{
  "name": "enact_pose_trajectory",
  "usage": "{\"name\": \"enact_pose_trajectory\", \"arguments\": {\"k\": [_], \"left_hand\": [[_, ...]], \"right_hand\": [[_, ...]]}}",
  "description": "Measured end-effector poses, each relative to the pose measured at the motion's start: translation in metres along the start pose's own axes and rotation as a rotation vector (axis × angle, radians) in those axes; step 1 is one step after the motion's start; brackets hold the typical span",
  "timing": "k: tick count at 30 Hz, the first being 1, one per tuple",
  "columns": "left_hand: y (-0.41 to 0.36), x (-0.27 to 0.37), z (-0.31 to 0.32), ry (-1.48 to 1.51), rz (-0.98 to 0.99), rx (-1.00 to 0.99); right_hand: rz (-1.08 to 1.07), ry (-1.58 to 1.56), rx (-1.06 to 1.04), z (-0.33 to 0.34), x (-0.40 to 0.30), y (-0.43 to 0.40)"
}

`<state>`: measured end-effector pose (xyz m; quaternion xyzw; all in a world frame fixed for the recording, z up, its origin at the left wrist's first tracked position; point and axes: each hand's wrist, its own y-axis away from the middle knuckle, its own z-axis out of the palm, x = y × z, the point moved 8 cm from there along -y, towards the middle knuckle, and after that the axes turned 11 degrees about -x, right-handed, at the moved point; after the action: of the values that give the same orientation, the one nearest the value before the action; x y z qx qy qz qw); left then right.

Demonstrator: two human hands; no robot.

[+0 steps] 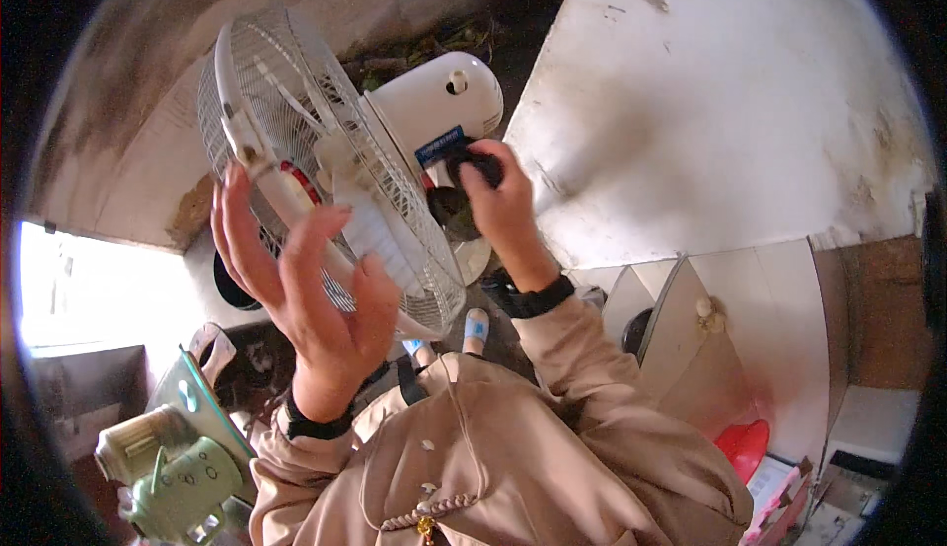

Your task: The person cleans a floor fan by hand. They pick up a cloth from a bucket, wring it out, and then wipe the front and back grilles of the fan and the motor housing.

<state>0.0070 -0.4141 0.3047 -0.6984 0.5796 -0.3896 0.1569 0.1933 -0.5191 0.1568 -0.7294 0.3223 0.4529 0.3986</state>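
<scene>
A white electric fan with a wire guard point(436, 265) and a rounded motor housing point(436, 95) stands tilted before me. My left hand point(311, 280) is spread at the front rim of the guard, its fingers apart; whether they touch the rim I cannot tell. At the underside of the motor housing, my right hand point(499, 191) has its thumb and fingers closed around a black knob-like part point(477, 165), next to a dark blue label. Behind the guard the fan blades show dimly. A black band circles each wrist.
A stained white wall point(703, 124) rises at the right. Low at the left are a green pitcher point(189, 479) and a beige jar point(140, 442) beside a glass-edged panel. Pale partition panels point(769, 317) and a red plastic object point(743, 446) are at the lower right.
</scene>
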Motion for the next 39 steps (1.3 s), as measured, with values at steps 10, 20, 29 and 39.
{"name": "enact_pose_trajectory", "arguments": {"k": [10,20,29,39], "left_hand": [[0.003,0.007,-0.002,-0.003,0.068,-0.002],[0.001,0.008,-0.002,0.067,0.127,-0.033],[-0.007,0.004,-0.006,0.125,0.15,0.013],[0.0,0.001,-0.004,0.089,0.155,-0.004]], "right_hand": [[-0.227,-0.08,0.164,-0.061,-0.097,-0.062],[-0.206,1.154,-0.377,0.058,-0.114,-0.092],[-0.106,0.998,-0.393,0.051,-0.101,-0.076],[-0.293,0.629,-0.01,0.02,-0.069,-0.009]]}}
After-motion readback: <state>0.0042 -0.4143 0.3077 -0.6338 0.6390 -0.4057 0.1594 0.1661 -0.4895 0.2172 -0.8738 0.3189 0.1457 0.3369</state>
